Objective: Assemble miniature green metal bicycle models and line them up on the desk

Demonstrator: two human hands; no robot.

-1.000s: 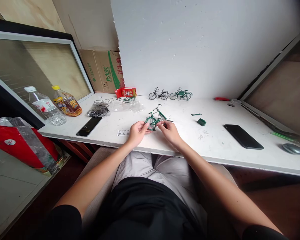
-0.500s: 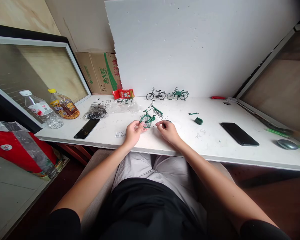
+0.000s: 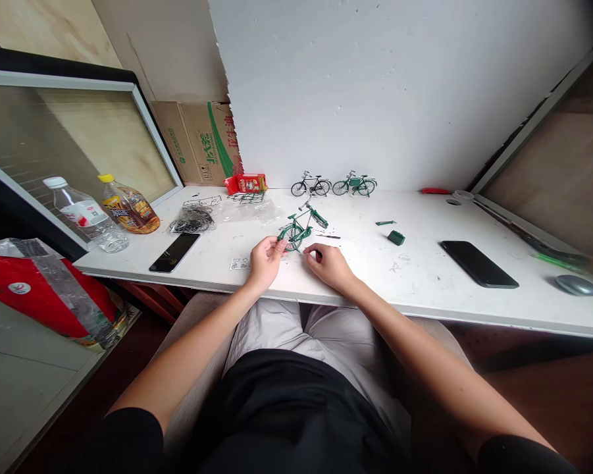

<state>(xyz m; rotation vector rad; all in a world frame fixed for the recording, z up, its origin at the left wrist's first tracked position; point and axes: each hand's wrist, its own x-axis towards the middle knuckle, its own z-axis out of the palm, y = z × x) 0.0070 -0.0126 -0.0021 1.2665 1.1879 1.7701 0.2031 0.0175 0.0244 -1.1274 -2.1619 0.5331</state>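
My left hand pinches the rear wheel of a green model bicycle, which stands tilted on the white table. The bicycle's front wheel is turned to the right. Just right of the rear wheel, my right hand rests near the tabletop, thumb and forefinger closed together. Whatever may be between those fingertips is too small to make out. A thin black stick-like tool lies beyond my right hand. Under my left hand, partly covered, is a printed paper.
Two finished model bicycles, one black and one green, stand against the white board. A green box-like part and phones lie on the table. Two bottles and bagged parts are at left.
My right hand has shifted slightly down, away from the black tool, with its fingertips nearer the rear wheel. The left hand keeps its hold on the bicycle. The whole view has moved a little.
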